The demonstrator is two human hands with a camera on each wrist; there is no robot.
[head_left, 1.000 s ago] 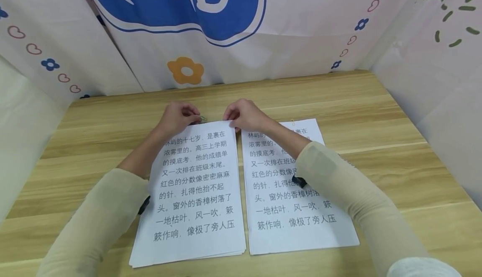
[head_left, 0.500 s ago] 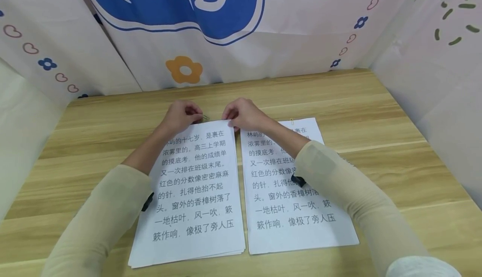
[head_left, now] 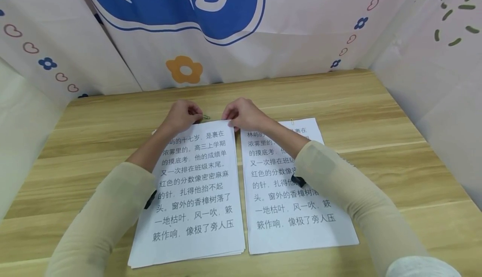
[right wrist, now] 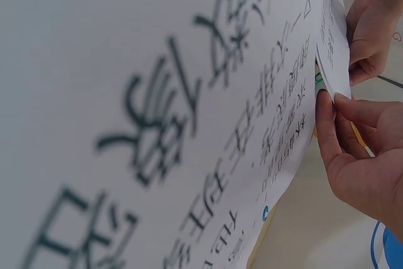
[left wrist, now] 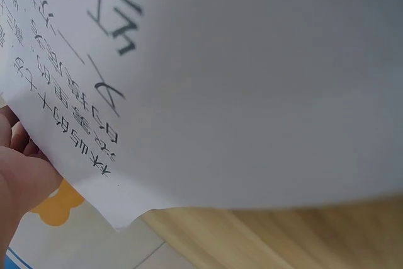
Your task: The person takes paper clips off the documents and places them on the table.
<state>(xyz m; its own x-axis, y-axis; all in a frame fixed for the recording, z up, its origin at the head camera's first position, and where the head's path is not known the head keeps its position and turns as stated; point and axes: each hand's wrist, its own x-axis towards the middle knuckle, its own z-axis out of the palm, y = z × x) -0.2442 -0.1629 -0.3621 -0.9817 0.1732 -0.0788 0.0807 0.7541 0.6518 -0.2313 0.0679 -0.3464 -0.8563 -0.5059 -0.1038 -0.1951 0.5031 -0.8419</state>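
Two printed paper stacks lie side by side, the left stack [head_left: 196, 185] and the right stack [head_left: 297, 210]. My left hand [head_left: 182, 116] is at the top edge of the left stack, pinching a green paper clip [head_left: 206, 117] that sticks out past its fingertips toward the right. Its fingertips are partly hidden. My right hand [head_left: 242, 114] pinches the top right corner of that same stack between thumb and fingers, as the right wrist view shows. In the left wrist view, part of my left hand [left wrist: 28, 181] shows at the sheet's edge.
A yellow paper clip [head_left: 291, 121] sits on the top edge of the right stack, beneath my right forearm's reach. The wooden table [head_left: 395, 151] carries both stacks. A white printed curtain [head_left: 301, 47] hangs behind it.
My left hand has shifted very slightly to the right with the green paper clip, which has turned a little. The right hand keeps its grip on the corner; both stacks lie as before.
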